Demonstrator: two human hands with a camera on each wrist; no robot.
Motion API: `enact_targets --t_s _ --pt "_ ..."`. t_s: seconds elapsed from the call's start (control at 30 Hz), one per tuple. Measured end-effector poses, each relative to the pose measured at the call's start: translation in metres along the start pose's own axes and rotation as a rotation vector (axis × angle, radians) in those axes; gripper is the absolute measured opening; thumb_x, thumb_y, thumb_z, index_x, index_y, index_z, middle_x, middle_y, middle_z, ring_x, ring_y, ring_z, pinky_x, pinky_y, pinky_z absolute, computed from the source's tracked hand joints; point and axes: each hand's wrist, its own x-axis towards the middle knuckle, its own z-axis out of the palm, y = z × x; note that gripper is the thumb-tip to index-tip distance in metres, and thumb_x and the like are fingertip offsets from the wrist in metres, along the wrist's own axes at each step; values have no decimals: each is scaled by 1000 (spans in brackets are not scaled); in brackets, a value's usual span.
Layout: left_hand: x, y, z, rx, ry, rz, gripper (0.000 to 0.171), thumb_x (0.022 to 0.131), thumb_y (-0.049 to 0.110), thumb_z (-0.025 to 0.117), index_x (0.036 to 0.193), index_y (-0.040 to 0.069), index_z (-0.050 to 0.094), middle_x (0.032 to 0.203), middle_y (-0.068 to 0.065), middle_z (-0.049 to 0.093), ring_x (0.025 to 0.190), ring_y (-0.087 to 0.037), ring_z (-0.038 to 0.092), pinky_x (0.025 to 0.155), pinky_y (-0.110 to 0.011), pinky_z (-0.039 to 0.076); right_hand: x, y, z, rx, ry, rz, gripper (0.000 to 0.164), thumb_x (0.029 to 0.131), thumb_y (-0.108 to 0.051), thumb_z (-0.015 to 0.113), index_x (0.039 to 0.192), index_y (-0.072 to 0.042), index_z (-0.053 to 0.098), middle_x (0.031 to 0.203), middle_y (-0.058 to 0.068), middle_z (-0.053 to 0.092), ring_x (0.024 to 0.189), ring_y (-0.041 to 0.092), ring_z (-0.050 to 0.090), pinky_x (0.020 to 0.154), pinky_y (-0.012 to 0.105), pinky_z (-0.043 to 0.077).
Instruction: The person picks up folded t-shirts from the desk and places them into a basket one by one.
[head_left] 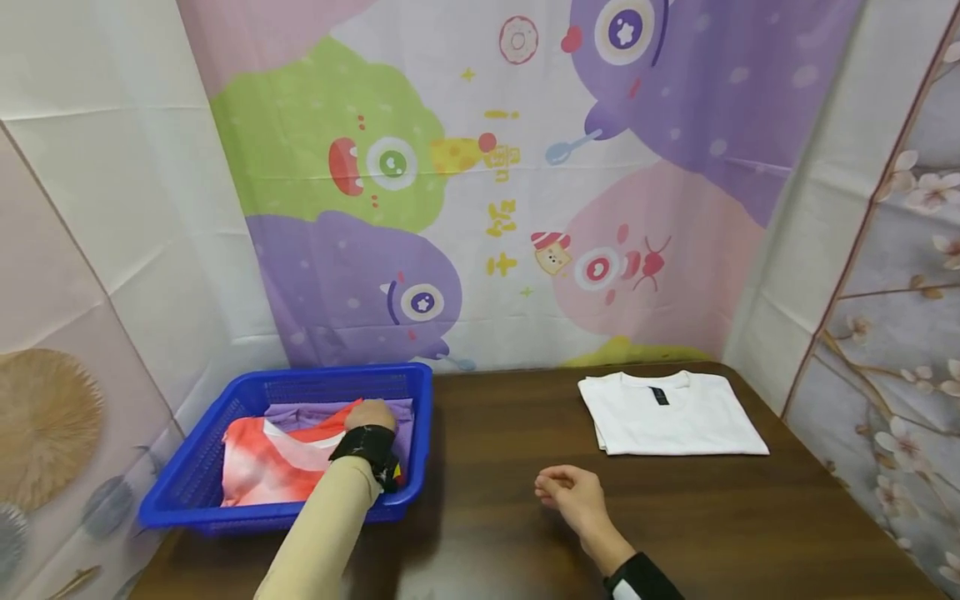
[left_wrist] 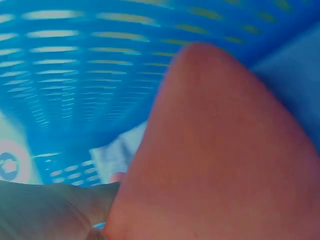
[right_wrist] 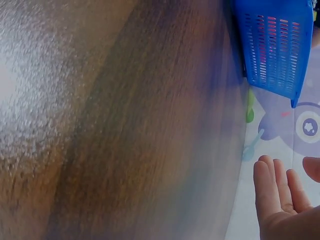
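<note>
since the basket gathers clothes, the left hand rests inside, grip unclear. the right hand is empty, fingers loosely bent.

Basket: moulded plastic, smooth, low sheen, walls slotted. Red-and-white garment, inside basket: soft cloth, matt. Purple garment, inside basket: cloth, matt, wrinkled. Tabletop, beneath basket: wood-look, streaked grain, glossy where light strikes. White shirt, right of basket: cloth, matt, mostly smooth. Backdrop, behind basket: printed fabric, faintly creased, soft sheen. Sleeve, reaching over basket's near rim: cream cloth, matt.
</note>
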Motion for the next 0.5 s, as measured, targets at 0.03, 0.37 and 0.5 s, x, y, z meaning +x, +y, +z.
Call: enact_targets --t_s 0.03,0.37,0.5 --pt "-1 -2 -6 -13 -17 4 33 93 14 49 112 -8 65 115 -25 68 102 -35 68 79 -47 56 0 0 1 2 -1 -2 20 87 1 64 100 16 64 82 19 73 70 17 71 69 32 60" --pt "-24 2 -47 10 42 150 43 79 24 73 108 -7 66 110 -29 68 99 -43 67 78 -51 56 -3 -1 6 36 -22 -15 18 87 2 64 98 16 65 80 18 73 67 13 69 68 31 60" --pt "-23 1 -45 7 5 189 40 73 24 78 99 -5 67 105 -27 70 94 -41 68 75 -50 56 -5 -1 8 41 -28 -13 20 87 2 64 100 17 64 80 18 73 68 15 69 69 32 60"
